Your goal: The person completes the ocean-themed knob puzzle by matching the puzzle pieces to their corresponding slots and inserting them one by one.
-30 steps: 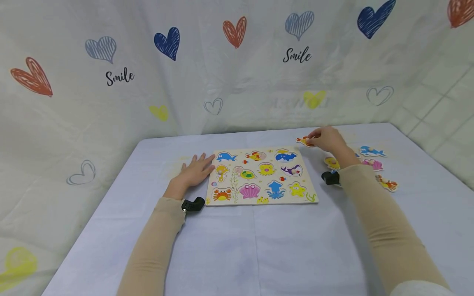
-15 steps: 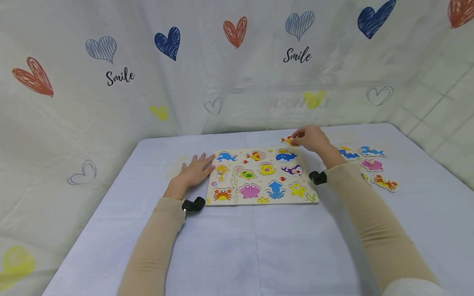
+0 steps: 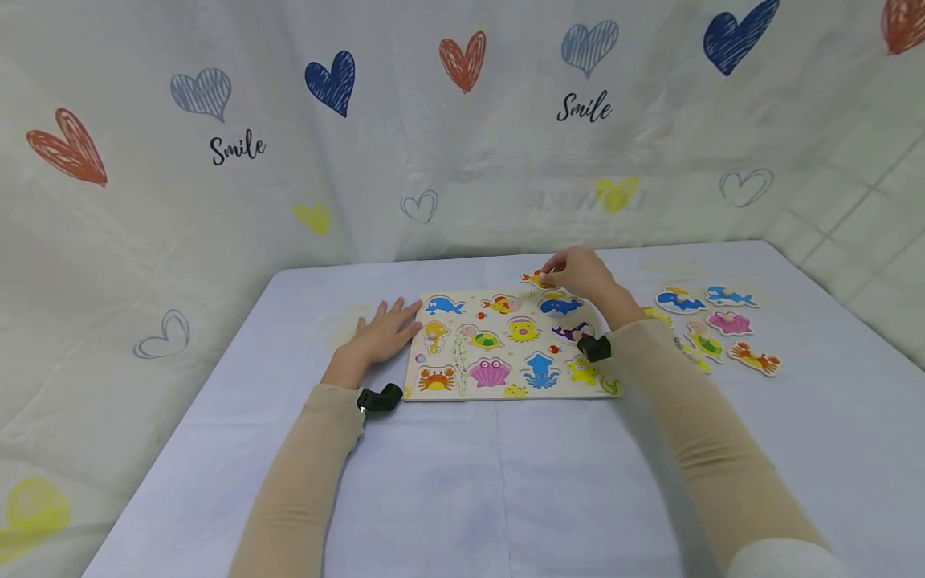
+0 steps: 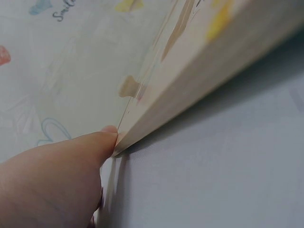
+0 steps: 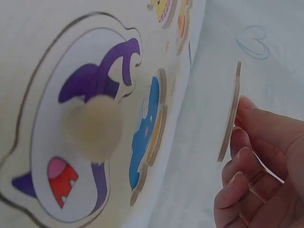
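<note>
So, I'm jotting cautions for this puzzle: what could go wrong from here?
The fish in the right hand might slip, as only fingertips seem to hold it. The wrist camera, close to the purple piece, could bump its knob. The board might shift if nudged, since the left hand rests only at its left edge.

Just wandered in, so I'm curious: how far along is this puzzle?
Done, it seems: the purple-and-white piece sits in the board, and another knob shows near the left hand. In progress: the right hand pinches a fish piece. Remaining, likely: the crab, pink shell and other loose pieces on the table.
</note>
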Motion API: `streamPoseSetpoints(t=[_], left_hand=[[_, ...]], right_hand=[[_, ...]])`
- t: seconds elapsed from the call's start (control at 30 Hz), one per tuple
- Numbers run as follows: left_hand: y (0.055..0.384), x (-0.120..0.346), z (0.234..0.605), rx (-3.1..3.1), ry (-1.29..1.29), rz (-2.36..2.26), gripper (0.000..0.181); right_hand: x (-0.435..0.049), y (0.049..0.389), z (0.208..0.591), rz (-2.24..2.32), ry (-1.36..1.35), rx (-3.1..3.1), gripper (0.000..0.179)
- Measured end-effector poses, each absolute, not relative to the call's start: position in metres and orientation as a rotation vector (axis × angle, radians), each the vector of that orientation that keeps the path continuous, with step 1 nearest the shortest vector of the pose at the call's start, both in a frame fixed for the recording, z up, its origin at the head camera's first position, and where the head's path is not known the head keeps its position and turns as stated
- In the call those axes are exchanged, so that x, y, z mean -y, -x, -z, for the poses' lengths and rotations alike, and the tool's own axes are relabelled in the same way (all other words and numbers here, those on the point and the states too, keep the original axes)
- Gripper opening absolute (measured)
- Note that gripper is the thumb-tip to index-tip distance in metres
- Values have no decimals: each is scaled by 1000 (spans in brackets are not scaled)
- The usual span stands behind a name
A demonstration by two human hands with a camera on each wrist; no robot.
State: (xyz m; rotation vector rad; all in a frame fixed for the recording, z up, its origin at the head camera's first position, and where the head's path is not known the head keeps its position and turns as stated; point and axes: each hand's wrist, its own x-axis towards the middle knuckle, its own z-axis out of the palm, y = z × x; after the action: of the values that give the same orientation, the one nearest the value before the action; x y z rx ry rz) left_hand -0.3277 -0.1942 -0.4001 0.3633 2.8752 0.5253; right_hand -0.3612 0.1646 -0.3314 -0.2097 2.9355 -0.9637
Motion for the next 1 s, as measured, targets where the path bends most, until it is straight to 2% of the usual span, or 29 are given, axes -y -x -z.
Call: streamPoseSetpoints(t=[1.0], left_hand=[[325, 192, 397, -2872, -350, -539, 63]], right_hand=[[-109, 371, 346, 723, 250, -2882, 22]])
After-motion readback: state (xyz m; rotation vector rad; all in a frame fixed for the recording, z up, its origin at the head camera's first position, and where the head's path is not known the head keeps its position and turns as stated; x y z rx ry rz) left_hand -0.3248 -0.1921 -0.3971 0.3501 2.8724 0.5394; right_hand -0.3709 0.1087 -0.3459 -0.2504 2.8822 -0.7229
